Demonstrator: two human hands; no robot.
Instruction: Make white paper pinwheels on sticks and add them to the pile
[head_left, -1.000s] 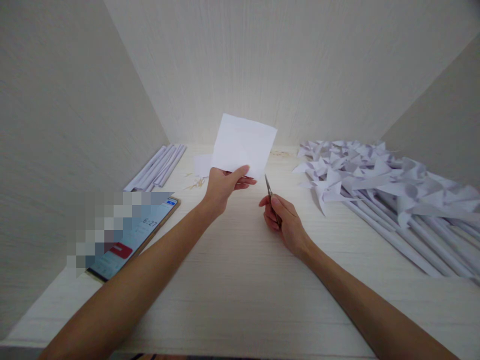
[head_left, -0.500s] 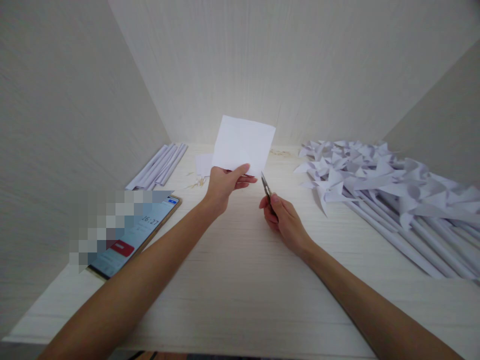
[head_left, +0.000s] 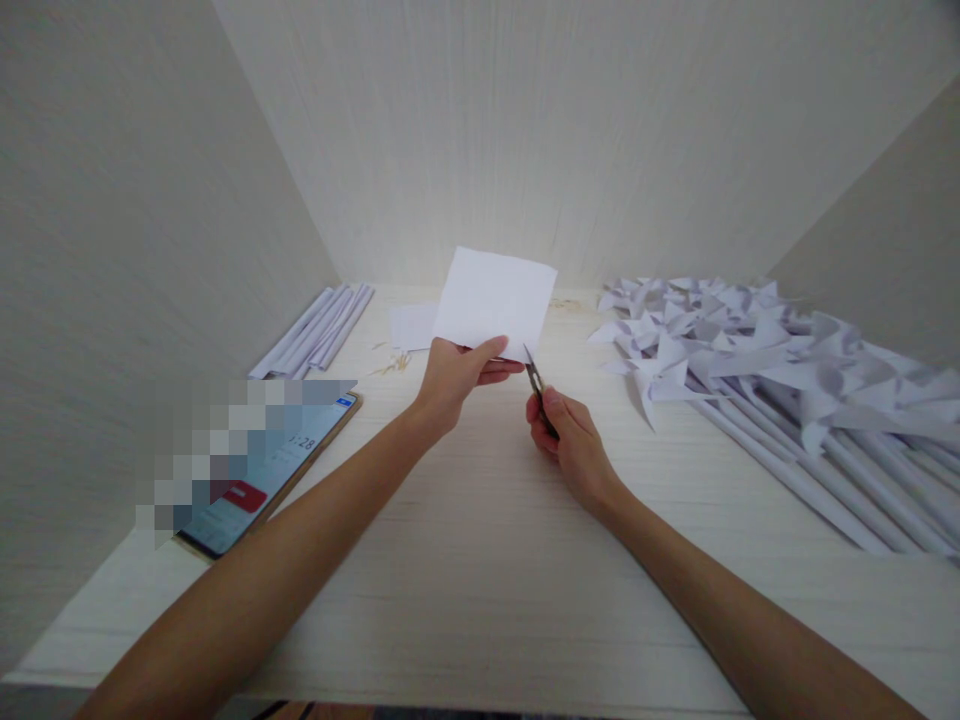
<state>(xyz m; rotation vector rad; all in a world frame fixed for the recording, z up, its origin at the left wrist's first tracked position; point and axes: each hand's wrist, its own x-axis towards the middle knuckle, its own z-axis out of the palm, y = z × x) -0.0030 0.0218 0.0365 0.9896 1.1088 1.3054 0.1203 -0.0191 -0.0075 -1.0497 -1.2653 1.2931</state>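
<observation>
Our right hand point(head_left: 564, 440) grips small scissors point(head_left: 534, 377), blades pointing up-left at the lower right corner of the paper square point(head_left: 496, 302). Our left hand point(head_left: 459, 372) pinches that square's bottom edge, holding it upright above the table point(head_left: 480, 560).

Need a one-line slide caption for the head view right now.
Left hand holds a white paper square upright while right hand brings small scissors to its lower corner.
</observation>
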